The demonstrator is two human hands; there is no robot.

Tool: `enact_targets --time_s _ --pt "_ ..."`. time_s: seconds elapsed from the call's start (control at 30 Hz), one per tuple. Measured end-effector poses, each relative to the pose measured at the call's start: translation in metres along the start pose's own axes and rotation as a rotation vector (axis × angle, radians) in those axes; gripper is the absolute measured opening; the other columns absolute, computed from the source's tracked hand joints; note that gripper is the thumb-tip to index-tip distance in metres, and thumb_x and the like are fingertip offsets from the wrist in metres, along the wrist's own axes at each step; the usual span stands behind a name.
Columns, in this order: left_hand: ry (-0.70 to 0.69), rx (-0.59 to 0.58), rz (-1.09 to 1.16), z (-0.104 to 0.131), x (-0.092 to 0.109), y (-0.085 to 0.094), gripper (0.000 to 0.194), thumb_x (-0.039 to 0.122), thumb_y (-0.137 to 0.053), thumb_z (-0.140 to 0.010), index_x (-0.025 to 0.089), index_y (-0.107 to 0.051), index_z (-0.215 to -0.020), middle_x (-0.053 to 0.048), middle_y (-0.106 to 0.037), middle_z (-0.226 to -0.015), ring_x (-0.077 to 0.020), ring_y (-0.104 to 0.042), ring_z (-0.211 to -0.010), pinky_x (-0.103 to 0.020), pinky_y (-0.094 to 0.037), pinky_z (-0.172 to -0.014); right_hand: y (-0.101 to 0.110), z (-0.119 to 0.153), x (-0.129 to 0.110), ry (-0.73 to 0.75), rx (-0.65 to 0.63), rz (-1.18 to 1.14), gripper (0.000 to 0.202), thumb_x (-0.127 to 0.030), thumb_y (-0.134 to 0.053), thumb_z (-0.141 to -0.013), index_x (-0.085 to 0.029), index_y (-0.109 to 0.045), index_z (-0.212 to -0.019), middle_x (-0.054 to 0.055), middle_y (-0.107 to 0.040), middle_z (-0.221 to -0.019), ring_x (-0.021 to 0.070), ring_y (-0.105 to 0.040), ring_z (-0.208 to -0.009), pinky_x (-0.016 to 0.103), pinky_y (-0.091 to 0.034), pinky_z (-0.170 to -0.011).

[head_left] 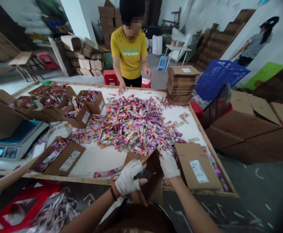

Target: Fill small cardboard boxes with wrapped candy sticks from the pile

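Observation:
In front of me a brown cardboard box point(153, 166) is tilted at the table's near edge, its inside partly in shadow. My left hand point(129, 177), in a white glove, is closed at the box's left side around a dark object point(145, 173) too blurred to name. My right hand point(169, 165), also gloved, grips the right wall of the box. Just beyond both hands spreads a large heap of small colourful packets point(134, 123). A flattened carton point(197, 166) with a white label lies right of my right hand.
A filled box point(61, 158) and a scale point(15, 142) are at left, with several packet-filled boxes point(78, 111) behind. A carton stack point(181, 84) stands far right. A person in yellow point(129, 51) reaches toward the heap. Another person's forearm point(12, 176) enters from the left.

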State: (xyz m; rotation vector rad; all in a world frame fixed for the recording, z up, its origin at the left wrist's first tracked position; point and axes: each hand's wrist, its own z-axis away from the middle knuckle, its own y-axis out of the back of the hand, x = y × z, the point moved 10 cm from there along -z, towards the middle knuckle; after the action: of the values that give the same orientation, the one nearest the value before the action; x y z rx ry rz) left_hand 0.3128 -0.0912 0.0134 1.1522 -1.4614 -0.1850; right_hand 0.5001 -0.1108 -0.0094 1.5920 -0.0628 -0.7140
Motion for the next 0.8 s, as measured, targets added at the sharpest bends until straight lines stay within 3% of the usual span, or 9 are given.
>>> enact_targets --time_s 0.1,0.2,0.3,0.4,0.5,0.57,0.63,0.7,0.8 --pt "0.216 0.238 -0.295 -0.003 -0.043 0.024 0.055 0.049 -0.059 -0.082 0.018 -0.056 -0.127 -0.019 -0.051 -0.132 -0.0336 -0.047 -0.125 -0.051 -0.04 -0.102 -0.013 0.021 -0.034 0.216 -0.17 0.06 0.027 -0.024 -0.04 -0.09 -0.017 -0.066 -0.09 0.01 -0.067 -0.096 0.0207 -0.059 -0.089 0.031 -0.04 -0.08" --pt "0.307 0.363 -0.562 -0.008 -0.057 0.035 0.067 0.044 -0.063 -0.081 0.013 -0.045 -0.137 -0.025 -0.036 -0.145 -0.042 -0.025 -0.138 -0.063 -0.022 -0.109 -0.018 0.052 -0.058 0.414 -0.337 0.1 0.034 -0.04 -0.042 -0.092 -0.02 -0.067 -0.082 0.008 -0.067 -0.087 0.0224 -0.058 -0.088 0.033 -0.04 -0.078" --pt "0.102 0.178 -0.624 -0.024 -0.044 0.019 0.047 0.028 -0.054 -0.088 0.018 -0.049 -0.134 -0.019 -0.043 -0.142 -0.0384 -0.029 -0.137 -0.066 -0.012 -0.11 -0.017 0.059 -0.055 0.419 -0.33 0.084 0.026 -0.042 -0.053 -0.086 -0.02 -0.063 -0.078 0.006 -0.063 -0.08 0.0221 -0.056 -0.084 0.034 -0.04 -0.077" --pt "-0.078 -0.071 -0.498 -0.029 -0.034 0.006 0.038 0.02 -0.044 -0.092 0.021 -0.053 -0.129 -0.012 -0.059 -0.126 -0.0278 -0.045 -0.128 -0.058 -0.017 -0.112 -0.014 0.041 -0.024 0.212 -0.079 0.007 0.015 -0.033 -0.057 -0.081 -0.018 -0.059 -0.081 0.008 -0.059 -0.092 0.0225 -0.052 -0.089 0.035 -0.041 -0.082" --pt "-0.048 -0.203 -0.339 -0.029 -0.036 0.003 0.035 0.02 -0.04 -0.092 0.019 -0.057 -0.123 -0.009 -0.064 -0.115 -0.0209 -0.055 -0.114 -0.042 -0.033 -0.108 -0.016 0.036 0.012 0.029 0.227 -0.126 0.023 -0.035 -0.055 -0.079 -0.015 -0.056 -0.091 0.014 -0.055 -0.101 0.0264 -0.049 -0.099 0.04 -0.041 -0.09" --pt "-0.064 -0.272 -0.29 -0.023 -0.029 -0.008 0.029 0.025 -0.042 -0.092 0.019 -0.062 -0.113 -0.008 -0.065 -0.112 -0.0213 -0.056 -0.109 -0.04 -0.036 -0.104 -0.023 0.042 0.035 -0.082 0.318 -0.247 0.025 -0.036 -0.045 -0.083 -0.014 -0.053 -0.093 0.015 -0.055 -0.098 0.0259 -0.05 -0.097 0.04 -0.041 -0.091" --pt "-0.093 -0.312 -0.309 -0.013 -0.018 -0.022 0.029 0.036 -0.05 -0.088 0.017 -0.063 -0.107 -0.01 -0.063 -0.114 -0.026 -0.052 -0.113 -0.044 -0.034 -0.105 -0.029 0.049 0.054 -0.231 0.312 -0.326 0.026 -0.033 -0.035 -0.085 -0.015 -0.052 -0.093 0.013 -0.058 -0.092 0.0242 -0.054 -0.09 0.037 -0.043 -0.086" --pt "-0.063 -0.303 -0.35 -0.005 -0.013 -0.031 0.034 0.041 -0.058 -0.083 0.015 -0.062 -0.105 -0.011 -0.061 -0.116 -0.0292 -0.047 -0.116 -0.047 -0.031 -0.105 -0.022 0.054 0.055 -0.29 0.286 -0.3 0.028 -0.031 -0.033 -0.085 -0.014 -0.053 -0.096 0.013 -0.06 -0.093 0.0237 -0.055 -0.09 0.036 -0.043 -0.085" --pt "0.032 -0.309 -0.361 -0.002 -0.01 -0.033 0.026 0.037 -0.059 -0.082 0.017 -0.061 -0.098 -0.009 -0.06 -0.109 -0.0264 -0.048 -0.111 -0.044 -0.034 -0.103 -0.016 0.041 0.014 -0.115 0.107 -0.146 0.025 -0.03 -0.042 -0.085 -0.015 -0.056 -0.099 0.012 -0.062 -0.098 0.023 -0.056 -0.095 0.034 -0.042 -0.085"
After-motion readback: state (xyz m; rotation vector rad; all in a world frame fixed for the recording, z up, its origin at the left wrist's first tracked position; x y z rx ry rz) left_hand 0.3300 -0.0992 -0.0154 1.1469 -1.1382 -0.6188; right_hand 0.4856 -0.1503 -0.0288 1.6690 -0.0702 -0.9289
